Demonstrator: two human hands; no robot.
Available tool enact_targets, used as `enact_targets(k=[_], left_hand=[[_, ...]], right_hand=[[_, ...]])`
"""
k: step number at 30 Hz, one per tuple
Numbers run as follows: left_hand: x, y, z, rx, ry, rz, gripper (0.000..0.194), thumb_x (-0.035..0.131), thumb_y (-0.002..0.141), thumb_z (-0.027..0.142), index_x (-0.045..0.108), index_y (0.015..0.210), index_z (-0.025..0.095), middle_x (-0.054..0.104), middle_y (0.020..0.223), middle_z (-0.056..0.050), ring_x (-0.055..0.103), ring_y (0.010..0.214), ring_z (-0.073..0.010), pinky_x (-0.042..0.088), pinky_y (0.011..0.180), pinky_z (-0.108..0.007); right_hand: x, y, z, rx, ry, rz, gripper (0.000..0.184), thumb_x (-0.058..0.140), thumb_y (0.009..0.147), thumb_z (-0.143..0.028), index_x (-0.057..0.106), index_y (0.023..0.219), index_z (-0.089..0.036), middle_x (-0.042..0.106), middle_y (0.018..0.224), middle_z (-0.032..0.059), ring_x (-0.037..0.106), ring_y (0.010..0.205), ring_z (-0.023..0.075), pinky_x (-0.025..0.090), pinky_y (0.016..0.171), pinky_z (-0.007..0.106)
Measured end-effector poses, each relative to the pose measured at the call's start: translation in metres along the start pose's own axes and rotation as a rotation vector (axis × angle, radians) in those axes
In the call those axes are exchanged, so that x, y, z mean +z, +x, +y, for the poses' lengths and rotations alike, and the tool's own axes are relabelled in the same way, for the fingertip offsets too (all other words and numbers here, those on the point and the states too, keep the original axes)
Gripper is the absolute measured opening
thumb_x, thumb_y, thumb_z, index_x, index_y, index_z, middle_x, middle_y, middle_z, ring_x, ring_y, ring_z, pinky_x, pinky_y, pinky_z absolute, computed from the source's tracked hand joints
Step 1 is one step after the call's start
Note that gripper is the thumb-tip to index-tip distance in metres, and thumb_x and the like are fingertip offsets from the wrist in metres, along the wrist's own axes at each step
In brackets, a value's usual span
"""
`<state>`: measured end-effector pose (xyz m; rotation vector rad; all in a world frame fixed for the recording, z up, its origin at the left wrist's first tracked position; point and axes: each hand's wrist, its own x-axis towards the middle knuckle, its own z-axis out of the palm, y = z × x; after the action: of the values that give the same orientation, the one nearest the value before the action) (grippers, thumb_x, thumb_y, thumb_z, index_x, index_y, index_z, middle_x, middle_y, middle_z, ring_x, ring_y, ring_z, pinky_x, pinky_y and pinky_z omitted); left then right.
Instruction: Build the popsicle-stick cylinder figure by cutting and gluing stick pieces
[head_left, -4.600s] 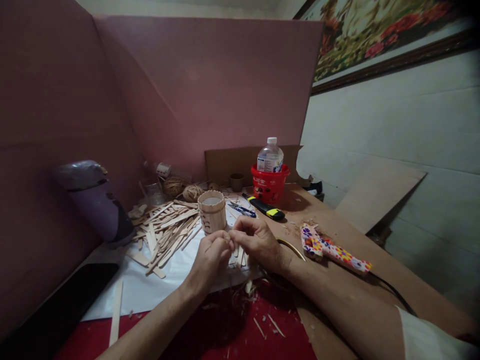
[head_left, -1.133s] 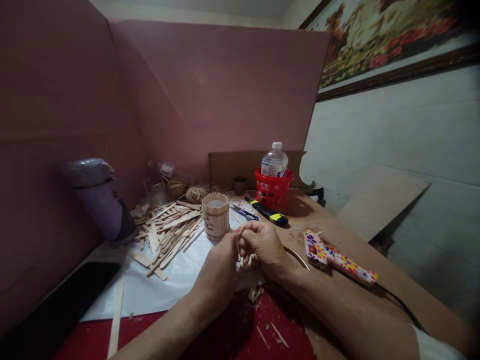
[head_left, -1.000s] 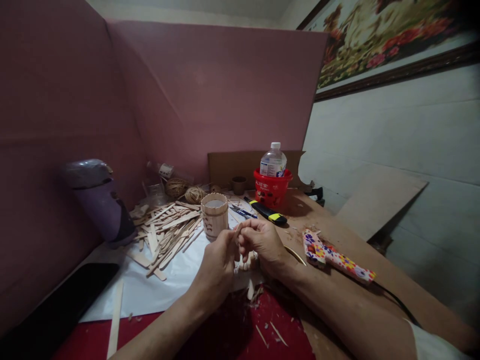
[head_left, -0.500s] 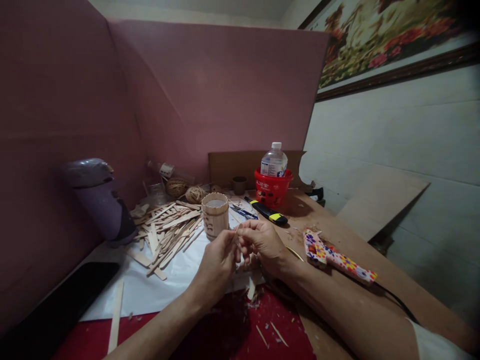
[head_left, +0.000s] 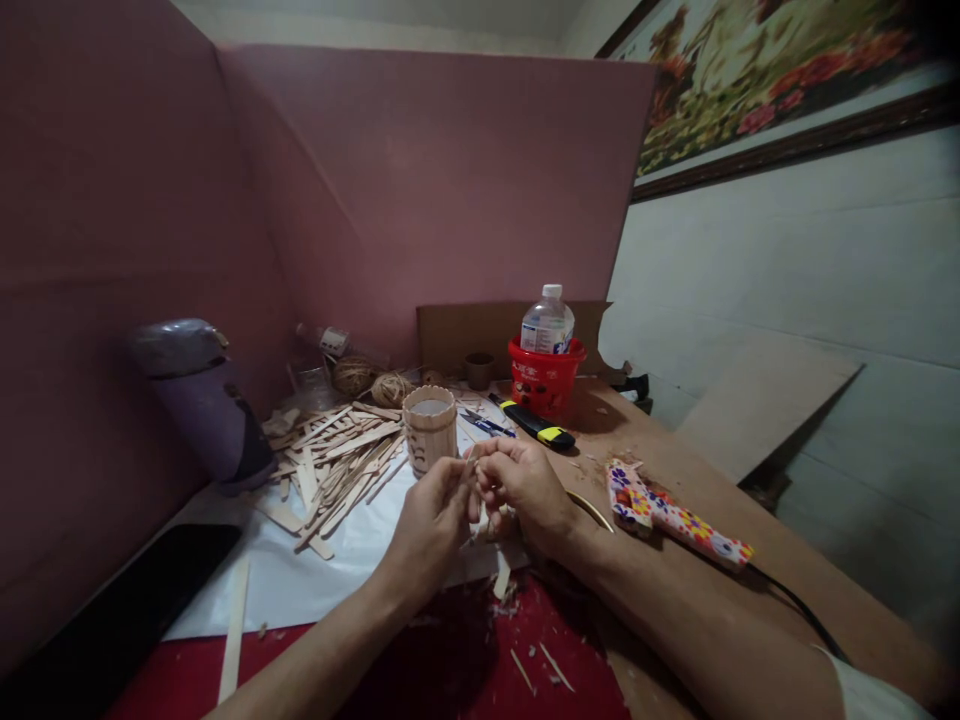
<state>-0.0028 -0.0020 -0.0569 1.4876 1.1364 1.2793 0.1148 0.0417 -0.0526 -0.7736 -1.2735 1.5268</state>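
Note:
My left hand (head_left: 436,505) and my right hand (head_left: 525,488) meet over the front of the table, fingertips close together. Between them shows a small pale wooden piece (head_left: 471,462), apparently part of a craft stick, pinched in my left fingers. The fingers of my right hand are curled closed against it; whether they grip the same piece is partly hidden. Just behind my left hand stands a small barrel-shaped cup (head_left: 431,437) faced with wooden sticks, upright. A pile of craft sticks (head_left: 352,450) lies to its left. Wood scraps (head_left: 502,582) lie below my hands.
A flowered glue gun (head_left: 675,515) with a cord lies at right. Behind are a yellow-black utility knife (head_left: 538,424), scissors (head_left: 486,424), a red bucket (head_left: 544,380) with a bottle (head_left: 549,322), and twine balls (head_left: 391,389). A purple tumbler (head_left: 206,410) and black phone-like slab (head_left: 127,610) stand left.
My fingers have shifted slightly around the small wooden piece, which now shows more upright between them. My right hand has turned a little. Everything on the table stays where it was.

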Motion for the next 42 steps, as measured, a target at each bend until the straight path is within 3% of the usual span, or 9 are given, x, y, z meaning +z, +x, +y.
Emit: enact_targets(k=[7,14,18,22,26,29,32,36,42], left_hand=[[0.001,0.002,-0.003,-0.009,-0.076,0.003,0.016,0.052,0.084,0.032,0.053,0.080,0.016,0.051,0.059,0.005,0.034,0.039,-0.0047,0.025,0.038,-0.019],[-0.001,0.000,-0.006,0.042,0.104,0.009,0.014,0.049,0.084,0.029,0.054,0.079,0.017,0.052,0.063,0.002,0.044,0.053,-0.0102,0.033,0.048,-0.022],[-0.002,-0.002,-0.011,0.131,0.348,0.010,0.002,0.051,0.079,0.020,0.051,0.078,0.018,0.048,0.063,0.005,0.038,0.056,-0.0112,0.031,0.051,-0.023],[-0.001,-0.003,-0.015,0.152,0.405,0.001,0.003,0.049,0.076,0.016,0.049,0.078,0.019,0.047,0.063,0.005,0.036,0.057,-0.0113,0.029,0.051,-0.023],[0.001,-0.005,-0.015,0.162,0.407,-0.019,0.005,0.051,0.076,0.017,0.049,0.080,0.019,0.050,0.066,0.004,0.037,0.058,-0.0116,0.030,0.052,-0.023],[0.003,-0.006,-0.012,0.159,0.357,0.003,0.002,0.050,0.079,0.018,0.051,0.078,0.018,0.051,0.065,0.003,0.039,0.058,-0.0115,0.031,0.053,-0.023],[0.005,-0.004,-0.005,0.072,0.140,0.019,0.014,0.049,0.084,0.028,0.052,0.075,0.018,0.049,0.060,0.004,0.040,0.051,-0.0097,0.032,0.049,-0.022],[0.003,0.002,0.001,-0.070,-0.154,-0.012,0.024,0.058,0.078,0.040,0.054,0.077,0.017,0.048,0.052,0.007,0.030,0.036,-0.0050,0.024,0.037,-0.020],[-0.001,0.002,0.001,-0.113,-0.194,-0.006,0.028,0.062,0.076,0.043,0.053,0.076,0.016,0.048,0.050,0.008,0.029,0.031,-0.0033,0.020,0.033,-0.019]], right_hand=[[0.000,-0.001,-0.003,0.077,0.024,-0.063,0.019,0.066,0.066,-0.032,0.056,0.070,-0.016,0.053,0.041,-0.0062,0.050,0.033,0.0076,0.037,0.029,0.013],[0.000,0.000,0.002,0.049,-0.016,-0.025,0.011,0.059,0.063,-0.026,0.055,0.070,-0.019,0.050,0.039,-0.0092,0.048,0.029,0.0096,0.037,0.026,0.017],[0.002,-0.003,0.004,0.019,-0.106,0.049,0.009,0.054,0.064,-0.024,0.054,0.071,-0.020,0.043,0.037,-0.0126,0.033,0.025,0.0057,0.029,0.023,0.016],[0.007,-0.006,0.002,-0.040,-0.294,0.172,0.007,0.052,0.065,-0.025,0.055,0.068,-0.019,0.041,0.041,-0.0108,0.037,0.032,0.0071,0.026,0.029,0.017],[0.009,-0.008,-0.002,-0.095,-0.347,0.250,0.004,0.052,0.062,-0.019,0.056,0.064,-0.018,0.044,0.044,-0.0082,0.041,0.040,0.0085,0.029,0.037,0.019],[0.007,-0.007,0.000,-0.141,-0.340,0.257,0.005,0.052,0.061,-0.018,0.056,0.061,-0.018,0.048,0.049,-0.0062,0.045,0.045,0.0093,0.032,0.042,0.020],[0.004,-0.004,0.004,-0.137,-0.274,0.175,0.010,0.047,0.065,-0.021,0.056,0.066,-0.019,0.049,0.045,-0.0067,0.047,0.040,0.0098,0.034,0.041,0.021],[0.002,-0.001,0.005,-0.081,-0.163,0.067,0.015,0.042,0.064,-0.022,0.055,0.071,-0.018,0.044,0.041,-0.0091,0.035,0.030,0.0064,0.025,0.033,0.018],[0.003,-0.002,-0.001,-0.026,-0.097,-0.036,0.010,0.054,0.065,-0.027,0.054,0.067,-0.017,0.050,0.037,-0.0066,0.033,0.028,0.0048,0.020,0.030,0.015]])
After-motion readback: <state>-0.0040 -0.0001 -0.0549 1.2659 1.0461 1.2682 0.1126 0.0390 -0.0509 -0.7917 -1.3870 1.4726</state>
